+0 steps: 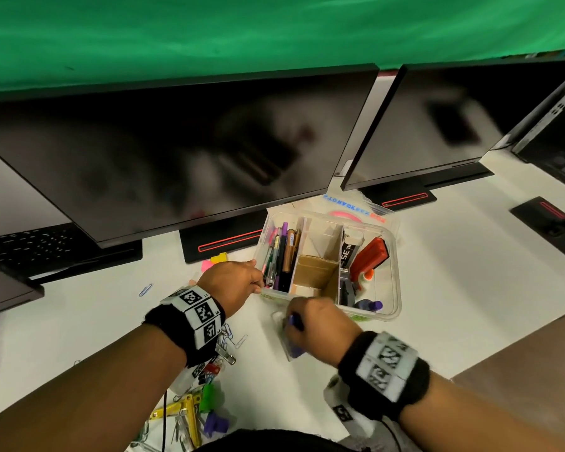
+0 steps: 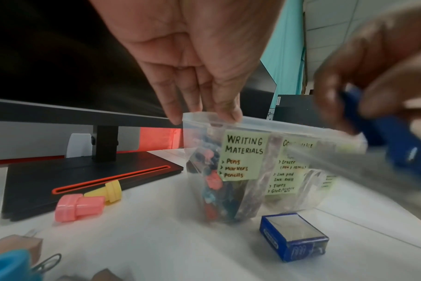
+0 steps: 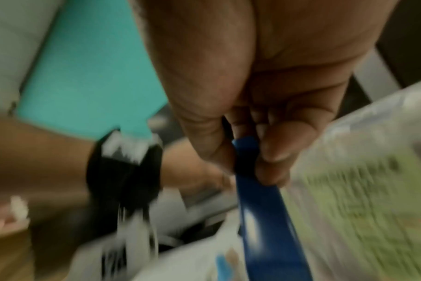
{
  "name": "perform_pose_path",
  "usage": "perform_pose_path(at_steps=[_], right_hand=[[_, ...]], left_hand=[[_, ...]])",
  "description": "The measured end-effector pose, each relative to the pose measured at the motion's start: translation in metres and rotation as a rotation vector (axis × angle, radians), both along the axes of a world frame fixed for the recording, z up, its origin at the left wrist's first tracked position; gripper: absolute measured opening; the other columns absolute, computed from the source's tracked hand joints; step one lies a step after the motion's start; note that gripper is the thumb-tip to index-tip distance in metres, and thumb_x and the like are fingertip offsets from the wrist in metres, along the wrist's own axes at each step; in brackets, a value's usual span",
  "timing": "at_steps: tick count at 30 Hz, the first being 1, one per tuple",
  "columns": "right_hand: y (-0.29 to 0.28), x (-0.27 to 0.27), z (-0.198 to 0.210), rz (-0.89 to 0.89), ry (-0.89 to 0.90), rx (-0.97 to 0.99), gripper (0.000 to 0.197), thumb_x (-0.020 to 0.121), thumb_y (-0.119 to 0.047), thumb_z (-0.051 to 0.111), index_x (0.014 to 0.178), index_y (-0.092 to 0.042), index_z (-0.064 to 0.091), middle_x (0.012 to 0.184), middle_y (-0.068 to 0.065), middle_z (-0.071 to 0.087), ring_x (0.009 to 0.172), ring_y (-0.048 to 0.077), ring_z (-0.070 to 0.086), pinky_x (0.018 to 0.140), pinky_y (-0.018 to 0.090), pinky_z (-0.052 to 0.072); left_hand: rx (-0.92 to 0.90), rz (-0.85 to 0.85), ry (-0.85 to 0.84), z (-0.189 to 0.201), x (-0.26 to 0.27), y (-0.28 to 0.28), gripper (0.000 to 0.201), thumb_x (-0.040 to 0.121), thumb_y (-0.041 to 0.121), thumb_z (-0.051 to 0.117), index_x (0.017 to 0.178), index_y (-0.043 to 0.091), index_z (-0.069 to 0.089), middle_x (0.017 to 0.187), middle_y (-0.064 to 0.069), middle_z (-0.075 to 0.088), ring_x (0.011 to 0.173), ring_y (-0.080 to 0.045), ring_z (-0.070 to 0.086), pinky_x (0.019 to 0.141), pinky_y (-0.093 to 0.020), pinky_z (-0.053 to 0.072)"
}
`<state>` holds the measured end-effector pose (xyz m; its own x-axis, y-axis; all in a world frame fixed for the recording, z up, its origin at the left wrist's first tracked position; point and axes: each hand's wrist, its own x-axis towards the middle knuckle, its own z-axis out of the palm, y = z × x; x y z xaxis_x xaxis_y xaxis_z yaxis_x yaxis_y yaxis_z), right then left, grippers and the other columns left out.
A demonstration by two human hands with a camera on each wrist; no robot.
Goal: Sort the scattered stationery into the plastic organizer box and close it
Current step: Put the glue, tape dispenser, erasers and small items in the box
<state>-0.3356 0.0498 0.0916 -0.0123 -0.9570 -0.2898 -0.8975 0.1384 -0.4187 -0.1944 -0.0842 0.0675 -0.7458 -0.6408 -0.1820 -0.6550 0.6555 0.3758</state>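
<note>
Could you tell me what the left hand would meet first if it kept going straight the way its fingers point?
Probably nothing new: the left hand already touches the near left rim of the organizer box.

The plastic organizer box [image 1: 392, 256] is clear, open at the top, and stands in the middle of the head view, right of centre. Cardboard dividers split it into compartments. The left compartment holds pens and markers [image 1: 279, 256] lying along it; the right one holds a red stapler-like thing [image 1: 369, 254]. Yellow labels [image 2: 244, 156] on its near wall read "Writing materials". A blue item [image 3: 260, 199], blurred, is held just beside the box's near wall. Paper clips and coloured pieces [image 1: 206, 406] lie scattered at the lower left.
</note>
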Motion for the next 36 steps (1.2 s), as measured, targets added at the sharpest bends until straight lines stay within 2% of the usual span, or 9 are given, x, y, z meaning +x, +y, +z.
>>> perform_pose_path(at_steps=[4,8,15,18,20,24,30,33,36], right_hand=[[0.007,-0.049,0.062,-0.260,-0.146,-0.151,0.007,0.084,-0.013,0.059,0.081,-0.014,0.065,0.067,0.001,0.064,0.058,0.009,0.058,0.060,0.024,0.049],[-0.018,-0.099,0.076,-0.521,-0.084,-0.251,0.016,0.086,-0.007,0.054,0.092,-0.003,0.068,0.083,0.015,0.067,0.073,0.029,0.062,0.071,0.038,0.055],[-0.056,-0.117,0.020,-0.512,0.121,0.163,0.025,0.087,-0.012,0.050,0.094,0.005,0.067,0.099,0.023,0.069,0.092,0.037,0.066,0.069,0.033,0.052],[-0.066,-0.109,0.001,-0.545,0.100,0.294,0.019,0.091,-0.013,0.048,0.084,-0.006,0.064,0.111,0.015,0.067,0.103,0.030,0.062,0.088,0.030,0.044],[-0.072,-0.109,-0.008,-0.591,0.080,0.369,0.029,0.092,-0.012,0.050,0.064,-0.014,0.050,0.114,0.014,0.067,0.101,0.026,0.062,0.086,0.025,0.045],[-0.081,-0.111,-0.010,-0.590,0.084,0.477,0.022,0.095,-0.013,0.049,0.075,-0.010,0.058,0.114,0.016,0.066,0.114,0.031,0.058,0.105,0.036,0.041],[-0.084,-0.133,-0.033,-0.588,-0.011,0.543,0.014,0.077,-0.007,0.067,0.065,-0.012,0.064,0.081,0.005,0.070,0.088,0.027,0.068,0.077,0.034,0.058],[-0.082,-0.122,-0.020,-0.547,0.026,0.546,0.019,0.077,-0.004,0.069,0.059,-0.011,0.067,0.093,0.014,0.074,0.093,0.032,0.068,0.089,0.041,0.055],[-0.083,-0.119,-0.020,-0.575,-0.044,0.540,0.019,0.080,0.001,0.061,0.063,-0.008,0.066,0.086,0.018,0.072,0.091,0.037,0.068,0.088,0.046,0.055]], left_hand=[[-0.012,-0.002,0.007,-0.002,0.001,0.001,0.025,0.096,0.023,0.046,0.113,0.022,0.065,0.134,0.003,0.058,0.138,-0.006,0.036,0.106,-0.024,0.035],[-0.034,0.001,0.007,-0.001,0.001,0.002,0.025,0.096,0.024,0.046,0.113,0.024,0.065,0.136,0.003,0.056,0.137,-0.005,0.036,0.104,-0.024,0.037],[0.007,-0.020,-0.014,0.004,0.000,0.004,0.027,0.097,0.023,0.045,0.116,0.021,0.064,0.135,0.002,0.056,0.139,-0.005,0.033,0.106,-0.023,0.034],[0.029,-0.028,-0.029,0.007,-0.002,0.003,0.028,0.098,0.021,0.044,0.119,0.018,0.062,0.136,0.001,0.056,0.140,-0.006,0.031,0.105,-0.021,0.032],[0.041,-0.032,-0.039,0.009,-0.003,0.004,0.028,0.097,0.020,0.045,0.119,0.017,0.062,0.136,0.000,0.056,0.140,-0.006,0.031,0.105,-0.022,0.031],[0.043,-0.028,-0.053,0.010,-0.003,0.005,0.027,0.097,0.018,0.046,0.118,0.017,0.063,0.135,-0.001,0.056,0.140,-0.008,0.032,0.106,-0.025,0.033],[0.059,-0.034,-0.051,0.008,-0.003,0.005,0.028,0.097,0.015,0.046,0.120,0.015,0.062,0.136,0.000,0.056,0.141,-0.009,0.030,0.107,-0.022,0.030],[0.063,-0.032,-0.045,0.007,-0.004,0.004,0.028,0.097,0.015,0.046,0.119,0.015,0.062,0.136,-0.001,0.056,0.141,-0.009,0.030,0.107,-0.022,0.029],[0.060,-0.030,-0.044,0.006,-0.004,0.002,0.027,0.097,0.015,0.046,0.118,0.015,0.063,0.135,-0.001,0.056,0.141,-0.009,0.030,0.107,-0.022,0.030]])
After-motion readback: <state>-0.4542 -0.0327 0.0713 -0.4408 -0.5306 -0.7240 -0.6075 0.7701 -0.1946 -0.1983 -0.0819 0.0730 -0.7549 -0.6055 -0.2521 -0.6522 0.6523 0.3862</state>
